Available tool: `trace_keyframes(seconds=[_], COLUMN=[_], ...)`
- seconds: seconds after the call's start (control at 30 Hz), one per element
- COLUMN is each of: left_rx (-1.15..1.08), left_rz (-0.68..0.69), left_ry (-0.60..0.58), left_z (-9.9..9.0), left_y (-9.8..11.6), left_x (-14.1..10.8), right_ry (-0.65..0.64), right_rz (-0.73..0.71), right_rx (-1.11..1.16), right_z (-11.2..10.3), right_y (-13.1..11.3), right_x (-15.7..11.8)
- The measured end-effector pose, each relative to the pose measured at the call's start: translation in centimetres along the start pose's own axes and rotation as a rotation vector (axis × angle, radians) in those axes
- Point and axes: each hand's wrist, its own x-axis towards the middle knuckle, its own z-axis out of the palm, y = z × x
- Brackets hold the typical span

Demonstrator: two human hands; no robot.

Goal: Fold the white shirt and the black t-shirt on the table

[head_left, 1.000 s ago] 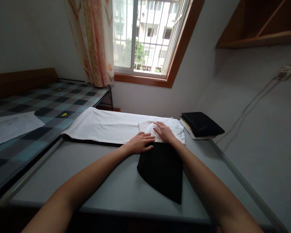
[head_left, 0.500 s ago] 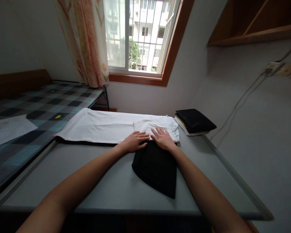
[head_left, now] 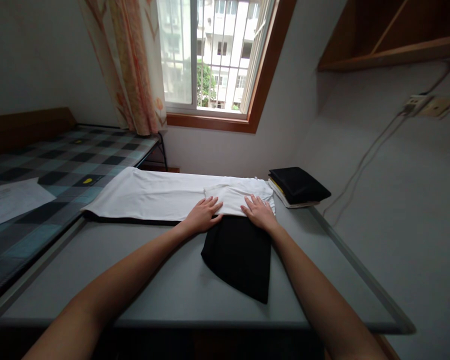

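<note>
A long white garment [head_left: 153, 192] lies flat across the grey table [head_left: 146, 280], with a black edge showing along its near side. Its right end is folded over, and from under the white part a black sleeve-like flap [head_left: 240, 260] spreads toward me. My left hand [head_left: 204, 214] rests flat on the left side of the folded part, fingers stretched out. On the right side of the same fold lies my right hand [head_left: 259, 212], also flat with its fingers spread. Neither hand grips the cloth. What kind of garment it is, I cannot tell.
Folded cloths with a black one on top [head_left: 300, 185] are stacked at the table's back right corner. A bed with a checked cover [head_left: 112, 155] adjoins the left side, with a paper sheet [head_left: 15, 200] on it. Cords [head_left: 363, 165] hang along the right wall.
My hands have moved apart over the fold, the left one to the left and the right one slightly to the right. The garment keeps its shape; the view has shifted slightly.
</note>
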Motion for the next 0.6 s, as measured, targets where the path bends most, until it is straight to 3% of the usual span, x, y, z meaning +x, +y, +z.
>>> trace_keyframes(seconds=[0.37,0.5,0.6], left_rx=[-0.029,-0.043,-0.041], left_rz=[0.003,0.01,0.018], left_ry=[0.002,0.016,0.023], left_z=[0.0,0.0,0.1], left_y=[-0.1,-0.1,-0.2], left_x=[-0.1,-0.1,-0.1], right_ry=[0.051,0.23,0.217], right_rz=[-0.017,-0.146,-0.275], right_rx=[0.005,0.015,0.056], right_z=[-0.2,-0.5,-0.3], right_y=[0.0,-1.0,-2.2], right_x=[-0.3,-0.7,-0.9])
